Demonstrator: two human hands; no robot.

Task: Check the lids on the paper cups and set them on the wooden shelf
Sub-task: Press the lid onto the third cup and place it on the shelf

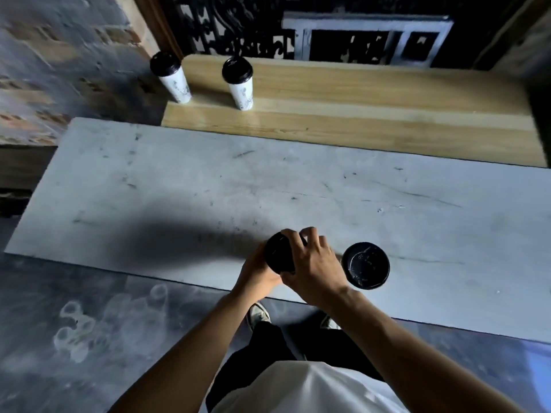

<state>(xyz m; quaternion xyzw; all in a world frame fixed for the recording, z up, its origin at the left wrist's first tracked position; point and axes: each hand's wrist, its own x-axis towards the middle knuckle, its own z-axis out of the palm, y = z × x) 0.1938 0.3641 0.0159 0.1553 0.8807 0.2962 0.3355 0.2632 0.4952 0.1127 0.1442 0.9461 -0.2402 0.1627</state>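
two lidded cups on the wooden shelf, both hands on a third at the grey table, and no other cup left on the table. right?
Not quite. The head view shows a fourth black-lidded paper cup standing on the grey table, just right of the black-lidded cup gripped by the left hand and right hand. Two white paper cups do stand on the wooden shelf.

café counter | lidded takeaway cups point(238, 83) | wooden shelf point(372, 114) | brick wall point(59, 70)
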